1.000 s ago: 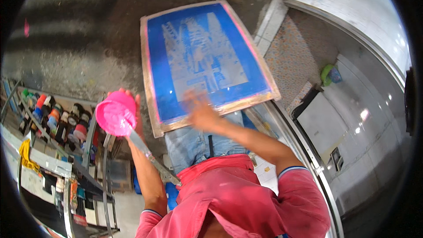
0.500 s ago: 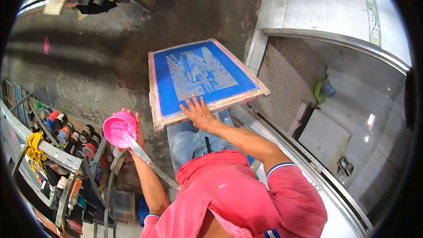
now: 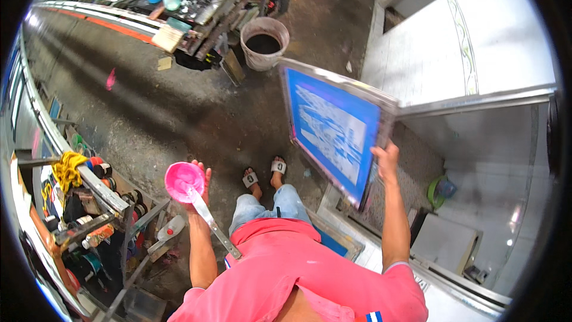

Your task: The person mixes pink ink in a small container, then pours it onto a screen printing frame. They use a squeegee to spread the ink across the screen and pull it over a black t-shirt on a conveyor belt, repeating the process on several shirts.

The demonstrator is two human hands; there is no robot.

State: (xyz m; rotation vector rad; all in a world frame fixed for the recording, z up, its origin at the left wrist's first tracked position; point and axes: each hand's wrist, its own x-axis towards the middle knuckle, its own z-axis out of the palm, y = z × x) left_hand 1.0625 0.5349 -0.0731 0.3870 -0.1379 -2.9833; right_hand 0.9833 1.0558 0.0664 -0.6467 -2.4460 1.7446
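Blue-meshed frame (image 3: 325, 134) gripped by right hand (image 3: 387, 160) at edge nearest it; frame tilted, long axis run forward and leftward from right hand, blue face turned toward left hand's side. Pink cup (image 3: 183, 182) held in left hand (image 3: 204, 183), mouth up; spatula (image 3: 215, 226) rested in it, handle pointed back toward shirt (image 3: 292, 262). Open floor (image 3: 196, 125) seen between and ahead of hands; bucket (image 3: 262, 59) near frame's far corner; left hand flanked by crowded shelf (image 3: 101, 188).

No readable text (sandal marks (image 3: 251, 179), perhaps)
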